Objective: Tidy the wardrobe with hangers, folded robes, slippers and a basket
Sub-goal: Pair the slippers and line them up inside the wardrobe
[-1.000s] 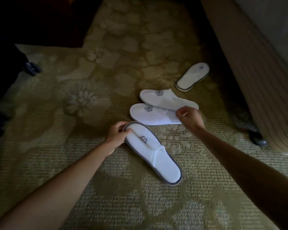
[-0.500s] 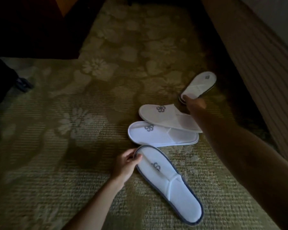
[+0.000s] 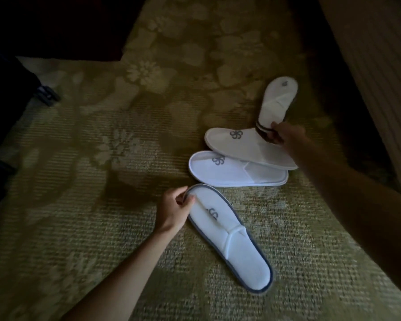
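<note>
My left hand [image 3: 175, 210] pinches the far end of the near slipper [image 3: 229, 237], a white one with grey edging that lies flat on the patterned carpet [image 3: 90, 181], thumb on top by the grey logo. My right hand [image 3: 285, 136] grips the near end of the far slipper [image 3: 277, 103], my fingers [image 3: 270, 137] curled round its dark-edged sole. Between them lie two all-white slippers: the upper white slipper [image 3: 248, 147] overlaps the lower white slipper [image 3: 234, 171]. A striped bed base [image 3: 368, 66] runs along the right.
</note>
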{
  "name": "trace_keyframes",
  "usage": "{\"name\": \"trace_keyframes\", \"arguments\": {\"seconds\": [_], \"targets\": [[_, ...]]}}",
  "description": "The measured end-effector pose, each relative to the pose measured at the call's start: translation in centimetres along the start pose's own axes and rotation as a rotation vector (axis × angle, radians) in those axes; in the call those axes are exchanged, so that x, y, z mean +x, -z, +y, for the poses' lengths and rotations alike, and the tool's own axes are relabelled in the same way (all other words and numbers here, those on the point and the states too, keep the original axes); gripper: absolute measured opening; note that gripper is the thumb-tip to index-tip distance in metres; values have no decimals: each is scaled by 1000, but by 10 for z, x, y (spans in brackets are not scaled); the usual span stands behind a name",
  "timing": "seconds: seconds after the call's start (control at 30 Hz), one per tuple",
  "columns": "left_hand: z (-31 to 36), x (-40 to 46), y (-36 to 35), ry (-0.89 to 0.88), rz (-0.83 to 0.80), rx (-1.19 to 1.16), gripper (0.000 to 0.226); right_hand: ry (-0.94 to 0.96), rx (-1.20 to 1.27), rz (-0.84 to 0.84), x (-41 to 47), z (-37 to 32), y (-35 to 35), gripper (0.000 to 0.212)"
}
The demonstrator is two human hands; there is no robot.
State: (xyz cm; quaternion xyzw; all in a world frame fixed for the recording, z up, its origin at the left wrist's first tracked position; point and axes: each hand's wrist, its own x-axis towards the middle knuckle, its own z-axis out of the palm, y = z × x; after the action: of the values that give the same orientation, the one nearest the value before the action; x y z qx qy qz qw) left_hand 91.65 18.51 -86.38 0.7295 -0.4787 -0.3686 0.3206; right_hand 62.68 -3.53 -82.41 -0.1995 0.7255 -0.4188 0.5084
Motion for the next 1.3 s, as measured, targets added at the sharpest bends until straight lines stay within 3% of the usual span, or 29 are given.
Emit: {"name": "trace_keyframes", "arguments": {"seconds": [0.13, 0.3, 0.37, 0.43, 0.5, 0.57, 0.63, 0.7, 0.87, 0.93, 1.03, 1.1, 1.17, 1.23, 1.3], "targets": [[13, 3, 12, -24, 94, -66, 38, 36, 9, -184, -93, 43, 17, 9], [59, 14, 22, 273, -110, -624, 58, 136, -123, -566, -205, 123, 30, 9], [59, 8, 32, 351, -90, -629, 69, 124, -205, -621, -229, 150, 36, 17], [43, -4, 40, 376, 8, -590, 52, 256, -382, -512, -245, 173, 45, 23], [18, -18, 46, 380, 109, -623, 31, 477, -678, -283, -250, 193, 50, 51], [-9, -39, 54, 414, 172, -609, 31, 492, -988, -154, -251, 208, 51, 91], [-34, -56, 63, 449, 198, -555, 44, 425, -1073, -84, -256, 214, 45, 108], [-52, -70, 75, 480, 257, -467, 60, 411, -989, -84, -263, 210, 35, 105], [-82, -88, 108, 490, 351, -308, 90, 429, -965, -309, -287, 206, -32, 104], [-93, -89, 118, 509, 402, -268, 94, 507, -1019, -283, -291, 210, -62, 103], [-94, -89, 122, 492, 495, -25, 100, 561, -1107, -250, -286, 205, -81, 111], [-80, -84, 113, 334, 540, 115, 92, 650, -1095, -193, -268, 188, -71, 111], [-53, -72, 93, 111, 509, 154, 80, 798, -1038, -78, -234, 161, -52, 95], [-23, -52, 68, -26, 410, 144, 69, 869, -1000, 28, -194, 127, -29, 82], [10, -29, 41, -84, 280, 179, 67, 824, -994, 104, -156, 94, -8, 79]]}}
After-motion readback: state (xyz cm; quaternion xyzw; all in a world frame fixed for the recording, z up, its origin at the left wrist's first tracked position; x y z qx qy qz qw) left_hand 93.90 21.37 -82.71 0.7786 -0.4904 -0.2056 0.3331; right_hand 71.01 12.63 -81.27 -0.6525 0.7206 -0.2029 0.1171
